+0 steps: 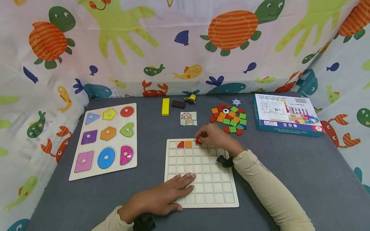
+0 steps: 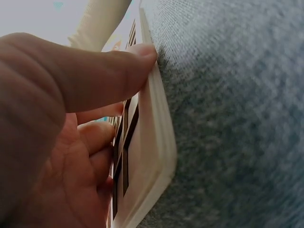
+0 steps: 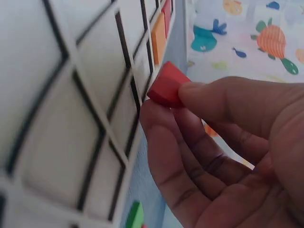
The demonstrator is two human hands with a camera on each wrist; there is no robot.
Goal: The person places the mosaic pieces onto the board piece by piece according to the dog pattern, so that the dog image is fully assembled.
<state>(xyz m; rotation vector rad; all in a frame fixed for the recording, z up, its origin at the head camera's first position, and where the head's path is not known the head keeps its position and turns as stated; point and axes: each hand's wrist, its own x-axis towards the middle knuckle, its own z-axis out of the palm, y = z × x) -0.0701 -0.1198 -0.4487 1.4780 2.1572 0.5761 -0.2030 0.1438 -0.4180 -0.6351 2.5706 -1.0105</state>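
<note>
A wooden grid board [image 1: 212,187] lies on the grey table. In its top row sit a red quarter-round tile [image 1: 180,144] and an orange square tile [image 1: 188,144], side by side. My right hand [image 1: 215,136] pinches a red tile [image 3: 168,85] between thumb and fingers, just over the top row to the right of the orange one. In the right wrist view this tile is tilted, its far side hidden by the thumb. My left hand [image 1: 164,195] rests with fingers spread on the board's lower left, thumb [image 2: 137,57] touching the edge in the left wrist view.
Loose coloured tiles [image 1: 228,118] lie behind the board, near a poker chip [image 1: 236,102]. A picture card [image 1: 188,118], yellow block [image 1: 165,106], dark block [image 1: 178,104] and bee figure [image 1: 190,99] stand further back. A shape puzzle [image 1: 96,144] is left, a box [image 1: 286,114] right.
</note>
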